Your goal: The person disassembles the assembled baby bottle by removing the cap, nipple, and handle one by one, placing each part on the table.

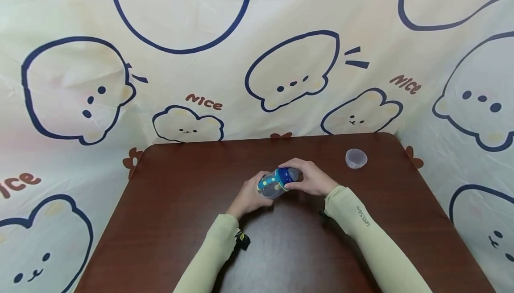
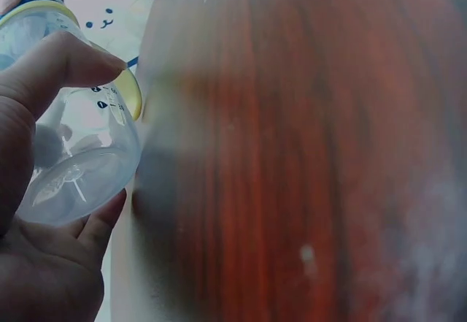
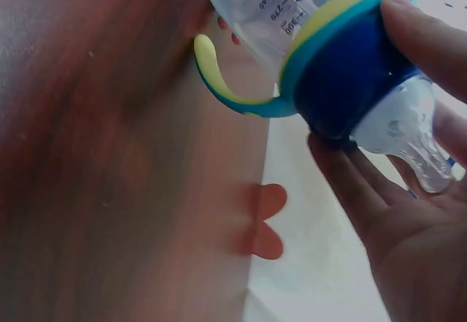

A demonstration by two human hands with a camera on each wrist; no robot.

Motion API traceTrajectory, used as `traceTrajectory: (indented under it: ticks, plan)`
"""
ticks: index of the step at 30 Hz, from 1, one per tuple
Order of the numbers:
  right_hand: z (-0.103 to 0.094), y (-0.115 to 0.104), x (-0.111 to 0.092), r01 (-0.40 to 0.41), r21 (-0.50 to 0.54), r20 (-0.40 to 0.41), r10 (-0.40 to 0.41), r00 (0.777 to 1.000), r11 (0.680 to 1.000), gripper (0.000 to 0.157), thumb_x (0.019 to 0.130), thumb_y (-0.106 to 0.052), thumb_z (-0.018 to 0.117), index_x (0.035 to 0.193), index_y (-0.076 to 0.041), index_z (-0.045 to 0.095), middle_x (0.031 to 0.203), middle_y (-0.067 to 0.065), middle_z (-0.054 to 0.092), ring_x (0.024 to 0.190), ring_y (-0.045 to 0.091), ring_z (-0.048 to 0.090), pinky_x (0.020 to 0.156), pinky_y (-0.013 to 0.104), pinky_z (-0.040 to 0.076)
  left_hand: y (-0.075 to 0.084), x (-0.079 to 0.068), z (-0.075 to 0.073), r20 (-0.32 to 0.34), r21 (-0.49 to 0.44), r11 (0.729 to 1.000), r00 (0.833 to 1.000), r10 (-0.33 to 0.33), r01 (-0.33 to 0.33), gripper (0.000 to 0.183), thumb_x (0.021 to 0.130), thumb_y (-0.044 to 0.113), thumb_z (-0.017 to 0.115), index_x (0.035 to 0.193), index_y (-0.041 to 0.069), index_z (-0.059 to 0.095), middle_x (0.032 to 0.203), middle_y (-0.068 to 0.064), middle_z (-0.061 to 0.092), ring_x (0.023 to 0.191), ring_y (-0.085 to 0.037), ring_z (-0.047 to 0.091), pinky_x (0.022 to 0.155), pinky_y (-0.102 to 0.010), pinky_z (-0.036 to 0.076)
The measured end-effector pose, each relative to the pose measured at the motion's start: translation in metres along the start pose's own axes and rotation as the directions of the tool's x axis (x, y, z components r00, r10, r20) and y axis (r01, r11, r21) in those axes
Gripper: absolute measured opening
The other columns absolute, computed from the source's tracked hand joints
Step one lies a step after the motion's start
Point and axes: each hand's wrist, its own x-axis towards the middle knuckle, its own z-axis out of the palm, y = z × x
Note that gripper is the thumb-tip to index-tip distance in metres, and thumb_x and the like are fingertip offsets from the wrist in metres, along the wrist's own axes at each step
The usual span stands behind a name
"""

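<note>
Just behind the left hand (image 1: 250,198) begins a long, pale yellow-green left sleeve (image 1: 209,253) of plain fabric, lightly creased. At its cuff, on the wrist's inner side, sits a small black device (image 1: 242,240) with a yellow mark. Behind the right hand (image 1: 312,179), a matching right sleeve (image 1: 385,248) carries small dark lettering (image 1: 363,216) near the wrist. A dark piece (image 1: 323,215) shows beside that cuff, its details unclear.

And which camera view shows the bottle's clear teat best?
The right wrist view: the clear teat appears large and detailed, beyond the blue collar. The head view shows it small, beside the right hand; the left wrist view, not at all.
</note>
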Motion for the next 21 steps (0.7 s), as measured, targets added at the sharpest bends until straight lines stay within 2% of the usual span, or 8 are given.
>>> traceTrajectory:
  ticks: [6,9,15,21]
  plan:
    - [0.0026,0.0059,-0.0046,-0.043,0.044,-0.006,0.044,0.999,0.998,0.062,0.085,-0.025,0.086,0.141,-0.027,0.061,0.139,0.0,0.061,0.125,0.024,0.057,0.104,0.048,0.053,0.0004,-0.0004,0.0021,0.005,-0.023,1.0,1.0,0.005,-0.005,0.086,0.067,0.018,0.094,0.142,0.019,0.053,0.123,-0.005,0.065,0.105,-0.023,0.059,0.092,-0.044,0.052]
    - [0.003,0.0055,-0.0056,-0.06,0.043,0.003,0.06,0.998,0.997,0.064,0.086,-0.032,0.085,0.144,-0.027,0.059,0.14,0.0,0.059,0.126,0.024,0.056,0.104,0.049,0.052,0.0005,-0.0001,0.0019,0.012,-0.026,1.0,1.0,0.002,-0.002,0.086,0.067,0.017,0.094,0.142,0.019,0.053,0.124,-0.005,0.064,0.106,-0.023,0.059,0.093,-0.045,0.052]
    - [0.001,0.0023,-0.0049,-0.168,0.054,-0.005,0.168,0.986,0.984,0.058,0.096,-0.047,0.07,0.148,-0.025,0.056,0.147,0.005,0.057,0.132,0.029,0.054,0.109,0.055,0.047,-0.0004,-0.001,0.0025,0.008,-0.041,0.999,1.0,0.003,-0.003,0.086,0.067,0.017,0.094,0.141,0.02,0.053,0.123,-0.005,0.064,0.106,-0.024,0.059,0.093,-0.046,0.051]
    - [-0.0026,-0.0004,-0.0029,-0.192,0.064,0.007,0.192,0.981,0.979,0.051,0.097,-0.046,0.068,0.142,-0.023,0.061,0.14,0.007,0.063,0.125,0.029,0.059,0.106,0.053,0.05,-0.0004,-0.0006,0.0016,0.007,-0.049,0.999,1.0,0.0,0.0,0.085,0.066,0.018,0.095,0.14,0.021,0.054,0.122,-0.004,0.063,0.106,-0.024,0.058,0.094,-0.047,0.05]
